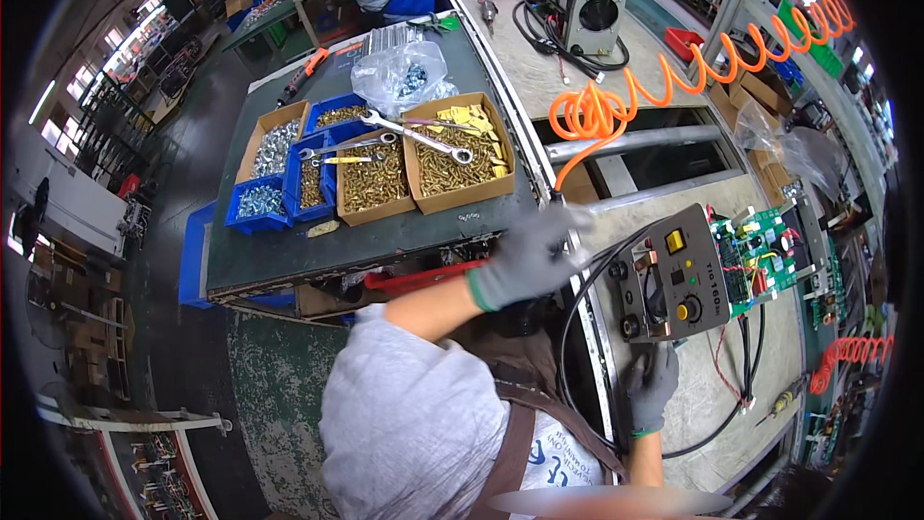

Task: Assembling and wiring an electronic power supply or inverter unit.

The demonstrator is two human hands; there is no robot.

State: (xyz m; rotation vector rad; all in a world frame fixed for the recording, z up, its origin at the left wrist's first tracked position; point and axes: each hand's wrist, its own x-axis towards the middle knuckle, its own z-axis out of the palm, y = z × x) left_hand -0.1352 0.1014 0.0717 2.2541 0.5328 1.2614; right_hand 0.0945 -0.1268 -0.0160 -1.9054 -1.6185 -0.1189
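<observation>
In the head view, at twelve o'clock, a brown cardboard box point(472, 195) holds brass-coloured screws point(452, 162); at nine, a blue plastic bin point(258, 224) holds silvery fasteners point(260, 200). The grey-gloved right hand point(652, 387) touches the dark-grey knobbed panel point(685, 279) at three, grip unclear; the left hand's point(534, 260) blurred fingers cannot be read.

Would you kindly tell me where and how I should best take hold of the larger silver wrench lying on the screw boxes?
The larger silver wrench is probably best gripped mid-shaft, from above, with the nearer left hand: it lies slantwise over the screw boxes, its slim shaft uncovered between two wider ends.
</observation>
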